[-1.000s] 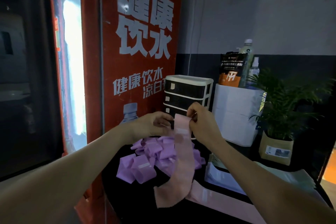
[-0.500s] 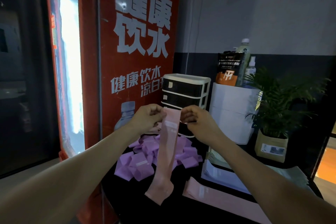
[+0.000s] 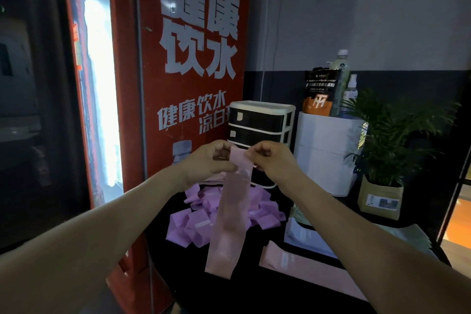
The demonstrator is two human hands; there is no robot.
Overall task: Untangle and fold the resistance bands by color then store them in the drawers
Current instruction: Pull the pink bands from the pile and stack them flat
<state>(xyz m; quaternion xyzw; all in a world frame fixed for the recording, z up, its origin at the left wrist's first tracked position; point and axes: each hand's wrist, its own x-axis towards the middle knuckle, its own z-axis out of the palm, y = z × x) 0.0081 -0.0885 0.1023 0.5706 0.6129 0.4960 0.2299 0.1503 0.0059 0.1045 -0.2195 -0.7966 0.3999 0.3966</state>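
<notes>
Where the dark table (image 3: 254, 293) meets grey wall, a red cooler (image 3: 193, 64) stands.

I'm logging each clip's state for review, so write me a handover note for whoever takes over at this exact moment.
Left hand and right hand each pinch a top corner of a pink band, which hangs straight down above the black table.
Folded purple bands lie piled on the table below it; a second pink band lies flat to the right.
The drawer unit stands behind, drawers closed as far as visible.
Done: purple bands folded.
Left: fold both pink bands, then store everything by color.
</notes>
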